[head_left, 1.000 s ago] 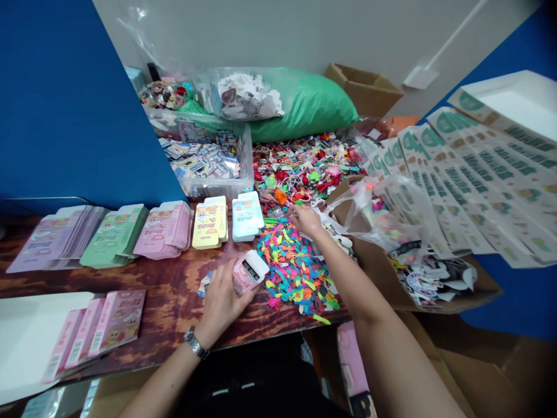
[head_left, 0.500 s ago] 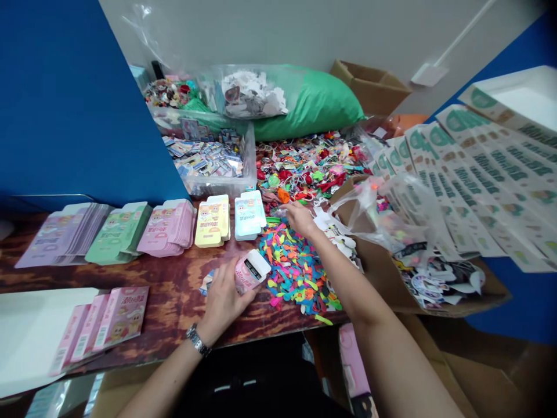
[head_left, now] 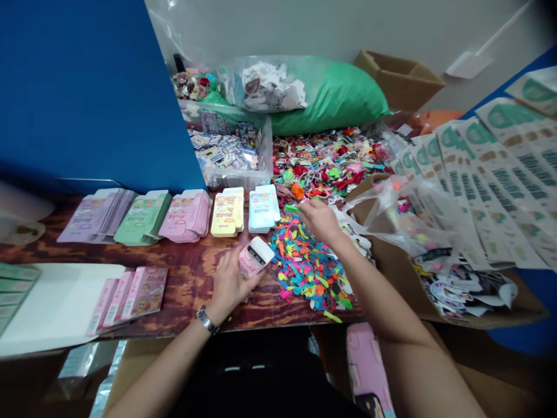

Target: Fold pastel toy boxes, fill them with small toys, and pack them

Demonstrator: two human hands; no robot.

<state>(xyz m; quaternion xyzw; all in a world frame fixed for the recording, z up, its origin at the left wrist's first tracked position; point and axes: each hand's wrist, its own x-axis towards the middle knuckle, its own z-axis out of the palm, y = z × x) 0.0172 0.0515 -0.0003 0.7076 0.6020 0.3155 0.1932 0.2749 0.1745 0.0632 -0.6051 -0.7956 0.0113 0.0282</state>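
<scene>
My table (head_left: 187,296) has a dark wood-grain top and it's packed, lol: flat-folded cardboard boxes (head_left: 187,216) stacked along the back, a heap of loose colorful balloons (head_left: 307,264) mid-table, a clear plastic tub (head_left: 230,180) of cards, and pink boxes (head_left: 139,293) on a white sheet (head_left: 61,302).

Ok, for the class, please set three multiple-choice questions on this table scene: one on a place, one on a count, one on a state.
1. On which side is the wristwatch worn? A left; B right; C neither.
2. How many stacks of flat cartons stand in the row on the table? A three; B five; C eight.
3. The pink box in the left hand is: A squashed flat; B made up into a box shape; C torn in half.

Answers: 1 A, the watch sits just above the left hand. 2 B, the stacks are lilac, green, pink, yellow and blue. 3 B, it shows depth, with a white end.
</scene>
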